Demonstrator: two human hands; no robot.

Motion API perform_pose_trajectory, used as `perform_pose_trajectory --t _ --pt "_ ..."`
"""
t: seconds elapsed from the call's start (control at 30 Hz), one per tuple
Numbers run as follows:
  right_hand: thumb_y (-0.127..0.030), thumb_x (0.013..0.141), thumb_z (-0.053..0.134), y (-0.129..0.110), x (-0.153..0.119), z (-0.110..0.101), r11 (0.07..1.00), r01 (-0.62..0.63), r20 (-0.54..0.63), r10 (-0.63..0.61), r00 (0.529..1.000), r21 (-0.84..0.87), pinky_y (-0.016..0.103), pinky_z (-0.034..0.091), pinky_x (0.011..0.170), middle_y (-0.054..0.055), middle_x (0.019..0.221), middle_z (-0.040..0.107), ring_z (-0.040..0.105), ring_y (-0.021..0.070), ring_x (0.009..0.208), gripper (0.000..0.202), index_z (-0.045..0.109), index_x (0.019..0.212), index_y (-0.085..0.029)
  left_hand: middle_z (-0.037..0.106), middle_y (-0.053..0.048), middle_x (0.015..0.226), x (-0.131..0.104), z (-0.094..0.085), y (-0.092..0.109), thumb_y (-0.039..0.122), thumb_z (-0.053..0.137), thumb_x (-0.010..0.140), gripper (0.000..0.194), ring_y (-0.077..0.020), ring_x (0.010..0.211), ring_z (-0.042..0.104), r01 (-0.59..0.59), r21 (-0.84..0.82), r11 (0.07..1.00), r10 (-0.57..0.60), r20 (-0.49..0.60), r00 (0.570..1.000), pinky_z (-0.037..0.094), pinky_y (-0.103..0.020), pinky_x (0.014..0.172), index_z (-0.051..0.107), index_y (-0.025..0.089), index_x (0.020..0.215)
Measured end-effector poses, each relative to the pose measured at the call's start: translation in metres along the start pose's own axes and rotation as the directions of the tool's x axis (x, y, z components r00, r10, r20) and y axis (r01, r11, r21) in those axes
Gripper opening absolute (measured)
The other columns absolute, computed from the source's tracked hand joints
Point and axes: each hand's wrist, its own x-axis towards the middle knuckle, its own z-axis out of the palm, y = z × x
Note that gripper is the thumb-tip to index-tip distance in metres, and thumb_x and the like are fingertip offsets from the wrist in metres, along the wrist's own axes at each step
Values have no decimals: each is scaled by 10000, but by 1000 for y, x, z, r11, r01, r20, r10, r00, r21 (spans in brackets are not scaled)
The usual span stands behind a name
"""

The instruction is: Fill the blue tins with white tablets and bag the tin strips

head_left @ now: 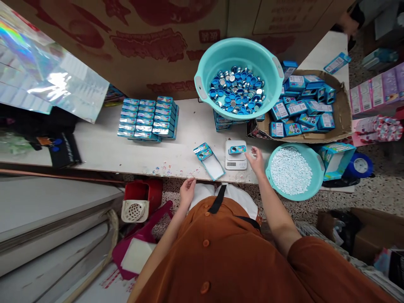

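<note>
The right hand [256, 160] is open over the desk [192, 126], its thumb spread away from the bent fingers. It reaches in from the right side of a white scale [236, 158], with the thumb tip just beside the end of a small blue box [237, 150]. Whether the two touch, I cannot tell. The small blue box lies on the scale's platform, its long side running across, above the small display, whose digits are too small to read. The left hand [187, 191] is at the front edge of the desk, nothing visible in it, with its fingers close together and curled loosely; how far they close, and whether they touch the edge, I cannot tell. Between the hands, left of the scale, a display carton [216, 168] lies at a slant, small boxes [203, 152] at its far end and its near part bare. Farther left, filled cartons [147, 120] stand in rows. Beyond the scale is a turquoise basin [199, 78] of blue and silvery caps [240, 88]; to its right, a cardboard tray [342, 122] holds a heap of blue boxes [296, 107]. Near the right forearm, a second basin [319, 166] holds many small white pieces [290, 170]
</note>
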Motion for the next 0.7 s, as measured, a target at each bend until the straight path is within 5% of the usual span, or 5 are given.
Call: perform_pose_trajectory --t 0.1,0.23,0.47,0.57,0.7 --pt "-414 648 722 2 8 2 986 133 125 -120 985 -100 399 427 954 99 1186 547 532 239 1073 668 497 1246 -219 676 -103 930 0 0 1 444 665 692 380 -207 916 622 -9 0 1000 9 4 1000 463 -372 908 628 137 914" --pt "-353 623 746 7 21 11 982 162 222 -136 966 -102 436 378 1021 105 1269 526 489 270 1176 760 452 1311 -221 679 -103 928 -1 0 3 446 672 687 381 -209 918 625 -7 -1 1000 7 -6 1000 467 -368 900 634 138 908" --pt "-443 701 678 3 27 28 992 110 308 -124 943 61 392 454 920 65 1086 646 599 251 1020 420 621 1047 -211 677 -103 931 1 -1 3 466 678 674 406 -207 908 627 3 16 1000 -3 6 1000 466 -369 900 633 143 916" --pt "-447 723 671 -17 13 7 989 144 196 -150 969 46 370 470 887 54 1060 655 612 235 977 426 601 1075 -217 677 -105 937 3 0 3 462 675 677 400 -208 907 625 -5 22 1000 4 25 1000 463 -379 906 635 146 919" --pt "-422 768 648 -42 -13 -63 963 259 -63 -264 963 -80 361 451 930 56 1104 637 593 219 1019 407 578 1119 -229 676 -100 909 8 3 2 482 675 667 424 -205 881 627 -9 53 999 6 55 998 471 -373 883 643 143 919"
